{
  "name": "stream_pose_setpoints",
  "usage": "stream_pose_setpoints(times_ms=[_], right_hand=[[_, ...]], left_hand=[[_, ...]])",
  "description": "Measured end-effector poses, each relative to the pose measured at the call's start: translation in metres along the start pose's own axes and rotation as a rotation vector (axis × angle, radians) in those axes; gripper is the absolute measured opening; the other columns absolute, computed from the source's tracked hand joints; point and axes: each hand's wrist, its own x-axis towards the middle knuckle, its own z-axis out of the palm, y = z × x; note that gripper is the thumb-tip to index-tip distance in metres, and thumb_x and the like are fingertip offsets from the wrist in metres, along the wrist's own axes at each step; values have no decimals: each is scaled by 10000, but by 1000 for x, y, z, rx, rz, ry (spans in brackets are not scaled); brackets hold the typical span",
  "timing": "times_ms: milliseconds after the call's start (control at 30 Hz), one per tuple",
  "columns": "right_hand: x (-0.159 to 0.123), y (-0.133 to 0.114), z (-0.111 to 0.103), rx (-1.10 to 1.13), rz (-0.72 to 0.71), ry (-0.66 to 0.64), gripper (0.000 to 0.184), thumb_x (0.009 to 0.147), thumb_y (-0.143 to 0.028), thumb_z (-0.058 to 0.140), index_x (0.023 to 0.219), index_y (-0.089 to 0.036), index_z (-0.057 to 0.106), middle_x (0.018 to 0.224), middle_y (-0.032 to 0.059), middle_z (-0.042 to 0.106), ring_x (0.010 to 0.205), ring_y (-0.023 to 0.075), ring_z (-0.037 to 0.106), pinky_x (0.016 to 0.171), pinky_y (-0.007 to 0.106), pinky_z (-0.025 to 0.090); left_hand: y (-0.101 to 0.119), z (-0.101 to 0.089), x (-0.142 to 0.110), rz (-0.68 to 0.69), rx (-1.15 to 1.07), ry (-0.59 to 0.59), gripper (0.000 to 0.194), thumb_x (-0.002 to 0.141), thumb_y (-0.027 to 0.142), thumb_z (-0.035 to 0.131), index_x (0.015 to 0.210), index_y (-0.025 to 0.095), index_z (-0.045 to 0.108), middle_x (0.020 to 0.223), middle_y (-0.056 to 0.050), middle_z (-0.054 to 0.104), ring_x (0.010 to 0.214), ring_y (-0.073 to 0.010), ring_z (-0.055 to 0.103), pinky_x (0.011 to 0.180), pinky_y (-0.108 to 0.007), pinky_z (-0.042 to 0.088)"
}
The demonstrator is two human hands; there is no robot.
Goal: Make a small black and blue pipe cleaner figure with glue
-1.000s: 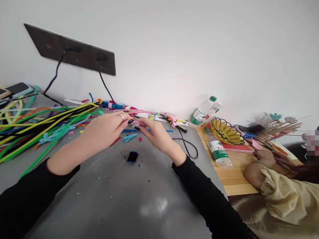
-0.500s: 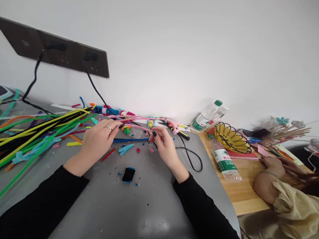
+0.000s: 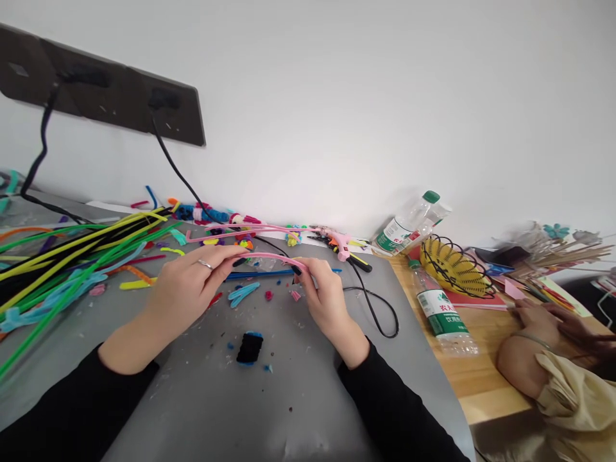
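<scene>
A pink pipe cleaner [image 3: 269, 255] arches upward between my two hands above the grey table. My left hand [image 3: 190, 285], with a ring on one finger, pinches its left end. The right end is pinched by my right hand [image 3: 327, 298], its dark-nailed fingertips closed together. Below them on the table lies a small black fuzzy block [image 3: 249, 348] with blue edges. A folded light blue pipe cleaner [image 3: 243, 293] rests just behind it, near my left fingertips. Behind my hands more pink pipe cleaners [image 3: 212, 234] stretch toward a pink glue gun [image 3: 342, 245].
Many coloured pipe cleaners [image 3: 91, 256] are heaped at the left. A black cable [image 3: 385, 333] loops on the right. Plastic bottles [image 3: 447, 321] and a yellow basket [image 3: 450, 266] stand on the wooden table, where another person's arm [image 3: 527, 353] rests. A socket panel [image 3: 120, 96] is on the wall.
The pink pipe cleaner between my hands is now bowed into a higher arch. My hands have come slightly lower in view, and the view has shifted a little.
</scene>
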Motion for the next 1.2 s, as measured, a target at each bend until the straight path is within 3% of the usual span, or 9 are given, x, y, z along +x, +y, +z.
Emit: stream_pose_setpoints(times_ms=[167,267,367,533,667,767,900,1000,1200], right_hand=[[0,-2,-4,29,69,56,327,1149,-359,412,1025,-226,684,780,25,690,728,198,613,751,316,459],[0,-3,-5,63,108,65,310,1148,-365,410,1029,-235,664,789,24,688,726,197,608,731,310,446],[0,-5,-3,117,126,41,245,1115,-360,472,1076,-235,680,779,22,694,734,201,613,748,320,459],[0,-10,3,263,193,-24,211,1062,-393,581,1021,-232,713,802,29,712,757,200,637,728,317,502],[1,-9,7,444,287,-87,281,1011,-500,653,957,-231,711,918,57,721,811,202,663,628,288,512],[3,-7,9,558,341,-118,331,952,-559,727,932,-229,719,913,44,701,747,177,636,609,285,512],[4,-5,10,676,398,-155,405,875,-624,802,907,-230,709,794,4,676,632,147,605,614,299,545],[4,-5,10,746,435,-156,439,852,-647,825,927,-236,690,785,4,701,658,159,659,663,322,594],[4,-4,4,776,467,-117,415,866,-616,827,958,-240,676,865,37,749,730,182,717,720,351,623]], left_hand=[[-14,-1,7,-72,-83,-152,332,1068,310,436,1062,279,766,1037,-71,839,972,-305,765,841,-413,593],[-13,-7,16,-171,-138,-139,257,991,369,525,896,286,749,977,-81,804,972,-324,714,896,-464,562],[-7,-13,25,-322,-185,-73,177,937,338,576,848,274,715,927,-56,767,891,-281,700,825,-415,547],[6,-15,43,-479,-325,-47,203,984,374,571,840,257,654,628,41,598,509,-151,539,502,-290,437],[24,-8,65,-487,-500,-95,259,996,395,579,796,240,632,672,12,633,502,-128,540,487,-275,452],[35,2,73,-477,-571,-98,275,985,449,601,812,238,637,686,4,636,554,-142,580,543,-280,497],[36,19,65,-551,-615,-93,294,976,491,598,844,232,643,686,-3,627,545,-157,568,504,-289,473],[29,26,53,-579,-590,-94,270,971,483,576,939,230,665,699,-6,640,542,-176,568,484,-302,453],[16,23,42,-570,-468,-81,252,924,362,617,1113,232,722,759,-6,681,696,-221,653,645,-344,504]])
